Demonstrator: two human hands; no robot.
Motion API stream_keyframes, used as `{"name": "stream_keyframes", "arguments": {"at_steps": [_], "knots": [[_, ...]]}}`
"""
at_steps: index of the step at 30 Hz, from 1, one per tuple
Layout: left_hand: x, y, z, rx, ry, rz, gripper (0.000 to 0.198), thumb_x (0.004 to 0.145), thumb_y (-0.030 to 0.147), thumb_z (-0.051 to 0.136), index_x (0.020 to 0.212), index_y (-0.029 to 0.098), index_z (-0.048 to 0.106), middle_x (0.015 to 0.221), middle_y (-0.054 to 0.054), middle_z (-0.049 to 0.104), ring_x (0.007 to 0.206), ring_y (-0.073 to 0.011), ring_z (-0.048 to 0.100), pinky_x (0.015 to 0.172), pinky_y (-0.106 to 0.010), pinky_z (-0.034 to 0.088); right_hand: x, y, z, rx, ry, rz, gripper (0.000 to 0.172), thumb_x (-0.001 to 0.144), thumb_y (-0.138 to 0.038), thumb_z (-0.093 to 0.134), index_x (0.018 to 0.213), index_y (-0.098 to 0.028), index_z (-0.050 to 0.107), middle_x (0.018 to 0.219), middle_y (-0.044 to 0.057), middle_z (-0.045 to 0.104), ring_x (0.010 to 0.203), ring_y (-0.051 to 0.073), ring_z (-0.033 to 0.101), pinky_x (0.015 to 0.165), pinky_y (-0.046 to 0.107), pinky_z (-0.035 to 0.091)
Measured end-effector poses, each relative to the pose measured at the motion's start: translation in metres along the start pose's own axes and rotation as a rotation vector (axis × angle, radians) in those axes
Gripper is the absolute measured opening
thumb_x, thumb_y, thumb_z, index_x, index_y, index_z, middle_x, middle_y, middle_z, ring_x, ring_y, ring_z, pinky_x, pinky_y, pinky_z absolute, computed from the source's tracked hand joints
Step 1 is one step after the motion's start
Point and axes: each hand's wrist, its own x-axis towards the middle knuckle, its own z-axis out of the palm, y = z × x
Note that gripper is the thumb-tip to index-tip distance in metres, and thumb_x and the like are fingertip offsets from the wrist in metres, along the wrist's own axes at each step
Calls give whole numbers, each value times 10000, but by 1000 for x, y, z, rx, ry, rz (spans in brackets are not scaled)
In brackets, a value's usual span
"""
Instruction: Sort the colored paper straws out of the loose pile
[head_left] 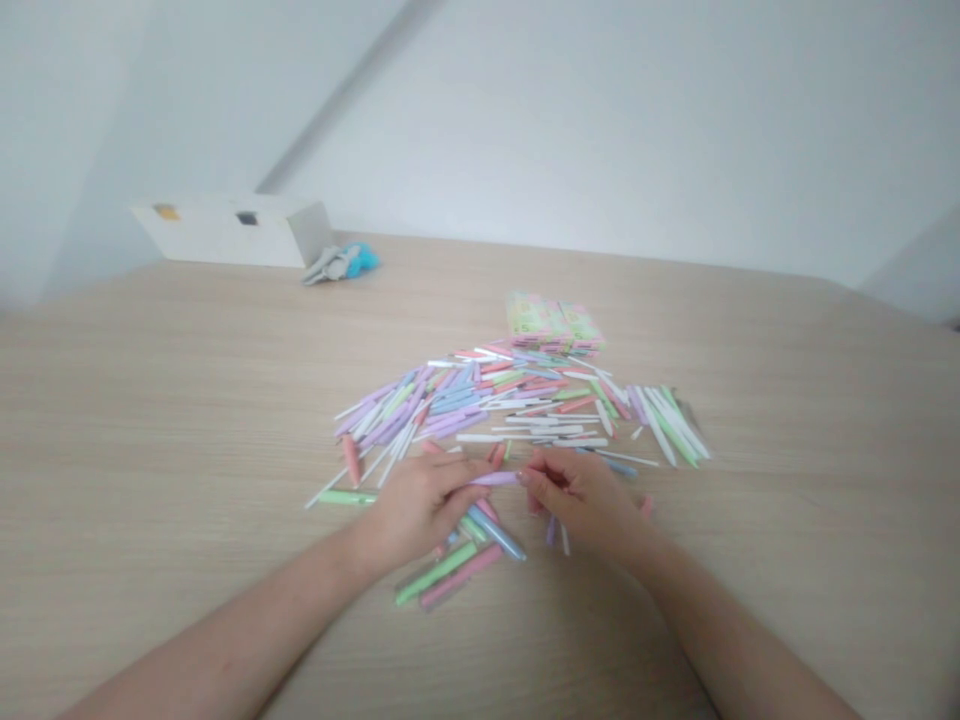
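Between my two hands is a light purple pen-shaped tube, held level just above the tabletop. The fingers of my left hand are closed around its left end. My right hand pinches the right end between thumb and fingertips. Beneath and in front of my left hand lie a blue tube, a green tube and a pink tube. Beyond both hands spreads a loose heap of pastel tubes and thin white sticks. Whether the held tube has separate parts is too blurred to tell.
Stacks of pink and green printed cards stand behind the heap. To its right lies a small group of white, green and purple pieces. A white box and a crumpled grey-and-blue item sit at the back left, near the wall.
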Motion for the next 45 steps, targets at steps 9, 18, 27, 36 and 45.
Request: {"name": "stream_keyframes", "arguments": {"at_steps": [9,18,27,36,45], "knots": [[4,4,-6,-33,-25,-30,319,930,254,438,1206,245,598,795,-26,697,699,-138,643,633,-220,479,1,-2,1,78,32,-74,163,788,-182,541,902,-215,653,724,-9,653,632,127,562,585,227,409],[2,0,-3,7,16,20,290,922,237,456,1156,249,626,850,-39,697,773,-151,635,682,-240,468,-1,0,8,-37,90,-35,157,833,-269,540,815,-212,686,610,-12,630,590,137,538,579,256,368],[0,-1,-2,82,13,34,327,916,266,472,1229,285,566,947,-27,692,863,-159,628,782,-280,460,0,1,10,-4,59,22,214,850,-302,510,723,-191,641,553,-25,597,512,114,510,513,233,349],[7,-5,-11,14,51,-378,442,952,385,300,771,170,640,715,-27,637,665,-157,581,637,-250,412,0,4,3,141,122,74,178,860,-313,495,861,-191,625,545,-27,617,488,121,580,487,207,415],[9,-14,-8,-322,181,-576,438,891,485,383,701,161,607,565,5,576,546,-146,519,522,-231,362,-2,2,1,108,170,0,158,878,-304,494,861,-203,615,537,-31,626,516,126,599,567,231,441]]}}
